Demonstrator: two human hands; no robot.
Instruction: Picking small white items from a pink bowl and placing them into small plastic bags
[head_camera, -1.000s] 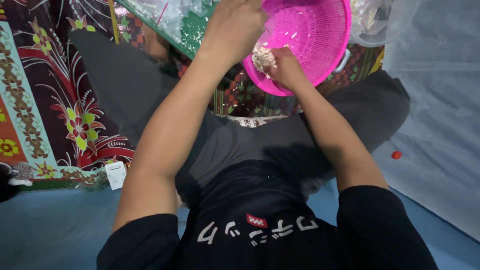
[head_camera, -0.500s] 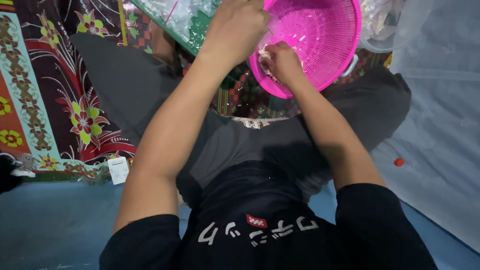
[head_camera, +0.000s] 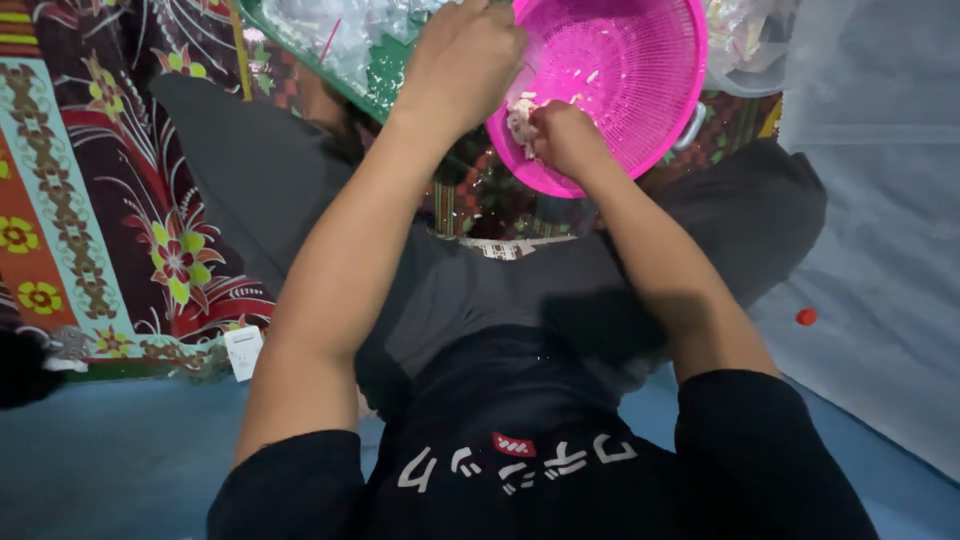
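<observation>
Head view: patterned mat (head_camera: 110, 200) on a blue floor. Your left hand (head_camera: 470, 65) grips the pink basket (head_camera: 620, 80) by its rim; light, flexible plastic. Your right hand (head_camera: 565, 135) pinches a soft, crumbly white clump (head_camera: 522, 118) inside.

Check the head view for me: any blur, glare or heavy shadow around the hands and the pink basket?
Head view: both hands fairly sharp, left hand on the rim of the pink basket, right hand inside it; soft glare on the clear plastic top left; lap in deep shadow; wide-angle bending at the frame edges.
</observation>
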